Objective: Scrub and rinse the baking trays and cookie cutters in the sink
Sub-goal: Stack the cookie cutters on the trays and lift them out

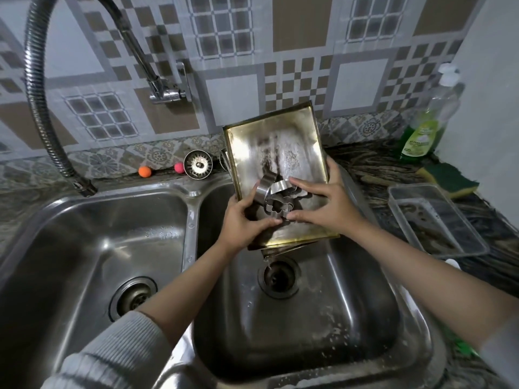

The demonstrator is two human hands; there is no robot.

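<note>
A stained gold baking tray (276, 144) leans tilted over the right sink basin (323, 318), its far end up against the back wall; the edge of another tray shows beneath it. On its lower half lies a cluster of metal cookie cutters (276, 199). My left hand (241, 223) grips the cutters from the left, thumb under them. My right hand (323, 203) holds them from the right, fingers curled over the top and thumb below.
The left basin (84, 248) lies beside it, with a flexible faucet hose (36, 94) arching above. A sink strainer (198, 165) and two small balls sit on the back ledge. On the right counter are a clear plastic container (438, 220), a sponge (449, 179) and a dish soap bottle (429, 122).
</note>
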